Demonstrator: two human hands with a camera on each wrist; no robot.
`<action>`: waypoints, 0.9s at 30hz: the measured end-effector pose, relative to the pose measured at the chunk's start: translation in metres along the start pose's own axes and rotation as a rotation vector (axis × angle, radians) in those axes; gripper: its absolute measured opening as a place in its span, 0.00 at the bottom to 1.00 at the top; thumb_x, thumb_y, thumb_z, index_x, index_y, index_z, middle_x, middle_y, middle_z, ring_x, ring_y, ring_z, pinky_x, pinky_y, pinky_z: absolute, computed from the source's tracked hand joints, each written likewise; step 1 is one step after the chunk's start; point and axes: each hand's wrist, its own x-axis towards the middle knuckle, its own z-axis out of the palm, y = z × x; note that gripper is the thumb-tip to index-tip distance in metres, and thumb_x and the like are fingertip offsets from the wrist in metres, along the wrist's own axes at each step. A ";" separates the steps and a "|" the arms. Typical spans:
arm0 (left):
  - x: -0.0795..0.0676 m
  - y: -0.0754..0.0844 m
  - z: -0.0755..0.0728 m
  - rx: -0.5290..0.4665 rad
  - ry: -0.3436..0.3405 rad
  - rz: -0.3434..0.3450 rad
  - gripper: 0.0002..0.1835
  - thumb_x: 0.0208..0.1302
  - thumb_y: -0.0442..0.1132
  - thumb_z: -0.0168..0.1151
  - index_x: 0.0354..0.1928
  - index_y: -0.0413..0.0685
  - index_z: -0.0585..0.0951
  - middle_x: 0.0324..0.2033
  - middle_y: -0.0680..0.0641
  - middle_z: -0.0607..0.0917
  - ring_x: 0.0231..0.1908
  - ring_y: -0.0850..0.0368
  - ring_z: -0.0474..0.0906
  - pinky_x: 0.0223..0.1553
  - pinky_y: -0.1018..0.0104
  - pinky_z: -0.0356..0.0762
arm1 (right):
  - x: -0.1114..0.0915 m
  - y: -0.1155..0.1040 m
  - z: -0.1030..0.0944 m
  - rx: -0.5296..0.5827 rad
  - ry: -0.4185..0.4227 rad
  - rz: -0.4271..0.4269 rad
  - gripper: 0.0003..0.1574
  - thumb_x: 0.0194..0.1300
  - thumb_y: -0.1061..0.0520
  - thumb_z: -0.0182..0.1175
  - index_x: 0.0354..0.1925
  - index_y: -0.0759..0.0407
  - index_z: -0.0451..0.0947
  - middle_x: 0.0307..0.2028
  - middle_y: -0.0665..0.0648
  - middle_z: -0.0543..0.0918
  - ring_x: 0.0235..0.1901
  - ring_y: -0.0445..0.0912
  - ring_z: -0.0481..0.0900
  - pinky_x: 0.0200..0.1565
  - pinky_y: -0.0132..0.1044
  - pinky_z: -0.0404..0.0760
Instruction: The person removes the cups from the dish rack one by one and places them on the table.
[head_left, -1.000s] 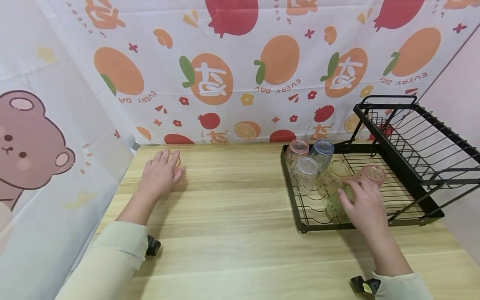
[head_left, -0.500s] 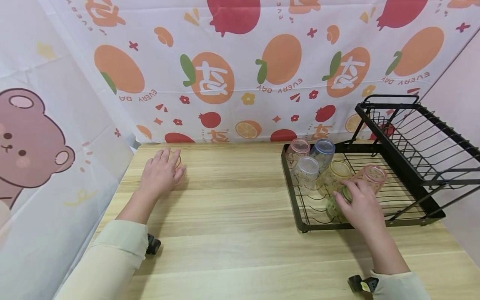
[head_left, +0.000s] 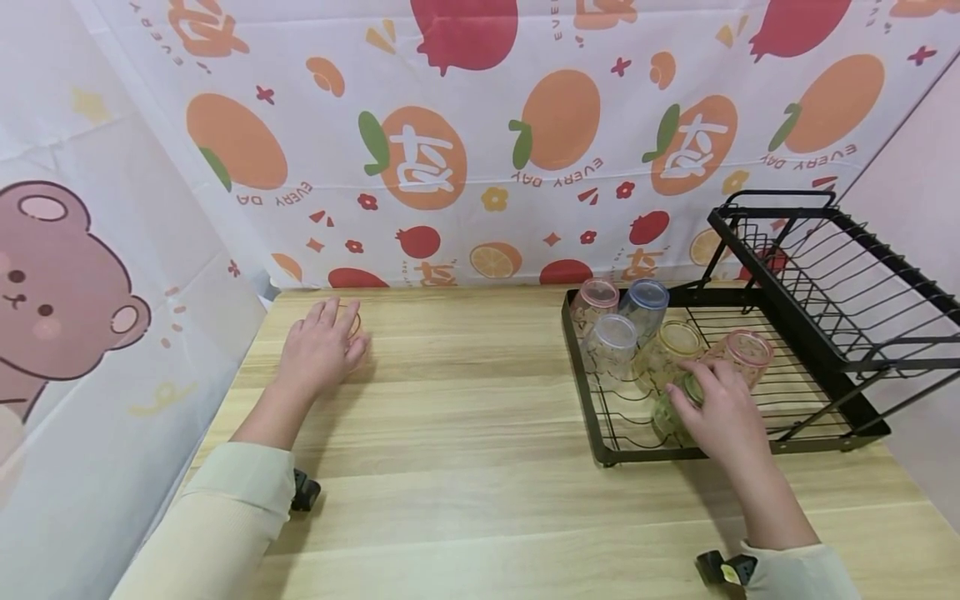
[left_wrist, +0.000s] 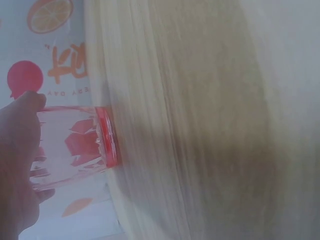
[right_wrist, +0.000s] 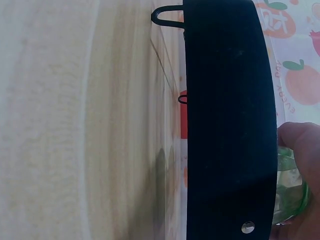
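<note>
At the back left of the table my left hand (head_left: 318, 346) holds a clear drinking glass with red patterns (left_wrist: 75, 142) from above, thumb and fingers at its upper part. Its thick red end is down at the tabletop in the left wrist view. My right hand (head_left: 727, 412) grips a green-tinted glass (head_left: 667, 419) at the front of the black dish rack (head_left: 592, 421). Thumb and fingers lie on both sides of this glass, and the hand hides part of it. In the right wrist view the rack's dark side wall covers much of the green glass (right_wrist: 290, 187).
Around the right hand, more glasses stand in the rack: yellow (head_left: 678, 337), pink (head_left: 748, 348), clear (head_left: 615, 333), blue (head_left: 648, 296) and another pink one (head_left: 598, 293). An upper wire tier (head_left: 862, 279) rises on the right. A fruit-print cloth (head_left: 480, 208) hangs behind the table.
My right hand has shifted slightly left around the green glass, whose top shows more between thumb and fingers. The left hand and its glass look unmoved.
</note>
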 end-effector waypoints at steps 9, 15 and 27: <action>0.001 -0.002 0.000 -0.020 -0.020 -0.015 0.35 0.72 0.54 0.49 0.75 0.45 0.58 0.72 0.29 0.57 0.70 0.30 0.51 0.63 0.30 0.58 | 0.000 0.001 0.001 0.009 0.020 -0.012 0.25 0.63 0.51 0.65 0.56 0.62 0.77 0.50 0.71 0.75 0.52 0.68 0.71 0.52 0.70 0.69; 0.004 -0.002 -0.004 -0.032 -0.028 0.004 0.35 0.72 0.54 0.50 0.74 0.44 0.58 0.72 0.27 0.56 0.70 0.28 0.51 0.65 0.30 0.55 | 0.000 -0.001 0.002 0.027 0.048 -0.027 0.22 0.61 0.54 0.66 0.52 0.62 0.79 0.48 0.69 0.76 0.50 0.67 0.72 0.50 0.68 0.70; 0.001 0.031 -0.021 -0.167 -0.080 0.036 0.43 0.72 0.64 0.45 0.77 0.42 0.52 0.75 0.29 0.47 0.74 0.29 0.41 0.69 0.29 0.40 | 0.006 -0.029 -0.008 0.087 0.135 -0.141 0.18 0.57 0.57 0.69 0.47 0.60 0.82 0.43 0.63 0.78 0.46 0.60 0.73 0.48 0.58 0.71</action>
